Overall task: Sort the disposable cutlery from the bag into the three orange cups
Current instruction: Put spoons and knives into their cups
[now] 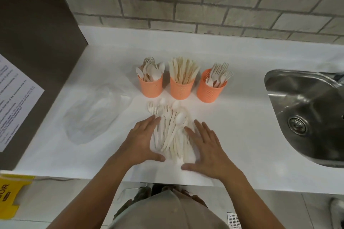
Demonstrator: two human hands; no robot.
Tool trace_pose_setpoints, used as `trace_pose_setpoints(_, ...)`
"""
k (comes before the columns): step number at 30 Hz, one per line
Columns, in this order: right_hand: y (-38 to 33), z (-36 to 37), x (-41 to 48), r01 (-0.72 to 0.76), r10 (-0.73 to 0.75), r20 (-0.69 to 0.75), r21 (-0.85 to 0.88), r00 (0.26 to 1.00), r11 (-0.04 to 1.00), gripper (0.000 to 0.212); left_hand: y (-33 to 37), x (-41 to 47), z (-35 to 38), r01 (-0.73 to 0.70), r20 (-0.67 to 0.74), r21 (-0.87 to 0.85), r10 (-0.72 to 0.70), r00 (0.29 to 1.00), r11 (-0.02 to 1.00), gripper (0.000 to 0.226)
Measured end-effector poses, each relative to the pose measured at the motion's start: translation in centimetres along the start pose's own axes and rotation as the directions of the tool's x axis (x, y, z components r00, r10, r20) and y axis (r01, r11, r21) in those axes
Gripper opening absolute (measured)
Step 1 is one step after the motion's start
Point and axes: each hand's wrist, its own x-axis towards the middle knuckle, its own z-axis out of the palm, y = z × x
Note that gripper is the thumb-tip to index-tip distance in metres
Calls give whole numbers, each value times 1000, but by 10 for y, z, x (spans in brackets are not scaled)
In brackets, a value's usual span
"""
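White bench (242, 117) is seen running beneath a grey brick wall (204, 5), with a printed notice (14, 102) fixed to the brown panel at its left end. A crumpled clear plastic bag (93, 117) is laid flat toward the bench's left end, about midway between the near and far edges. The left hand (141, 141) is held palm down just beside the bag, forearm angled in from the near edge, fingers straight and close together, thumb spread toward the near edge; its fingers are laid against the left side of the cutlery pile (171, 130). Behind it, near the far edge, the left cup (151, 88) is stood upright and filled with spoons, bowls up. The pile is spread near the near edge, its long axis running from near edge to far edge, fork tines and spoon bowls pointed away toward the cups. The middle cup (181, 90) is packed with knives, standing upright. The right hand (206, 150) is pressed flat against the pile's right side, fingers straight and slightly fanned, thumb stretched toward the left hand. The right cup (210, 92) is filled with forks, tines up and leaning right. A steel sink (307, 102) is set into the bench's right end.
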Motion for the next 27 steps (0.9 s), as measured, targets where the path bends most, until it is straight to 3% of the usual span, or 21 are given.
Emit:
trace_pose_setpoints(3, 0, 10, 4, -2, 1, -71, -15, 998, 1000, 112, 1, 9, 2, -12, -3, 100, 13, 1000, 995, 138)
trace_pose_setpoints(11, 2, 10, 9, 6, 9, -183, 79, 983, 997, 94, -7, 9, 4, -41, -64, 26, 43, 997, 999, 126)
trace_pose_setpoints(15, -4, -4, 15, -193, 265, -248, 278, 932, 941, 92, -1, 3, 6, 92, -124, -221, -121, 985, 971, 125)
trace_pose_setpoints(18, -17, -17, 41, -418, 459, -175, 227, 871, 880, 85, 7, 8, 7, 261, -181, -322, -329, 927, 910, 110)
trace_pose_setpoints(20, -34, -24, 62, -512, 538, -97, 203, 838, 834, 84, 13, 12, 9, 279, -183, -284, -337, 924, 917, 102)
trace_pose_setpoints(24, -64, -26, 92, -487, 490, -22, 92, 871, 869, 78, 22, 16, 11, 254, -195, -250, -305, 932, 934, 75)
trace_pose_setpoints(27, -75, -32, 96, -477, 477, 52, 211, 877, 853, 60, 22, 15, 14, 215, -201, -248, -267, 942, 945, 60)
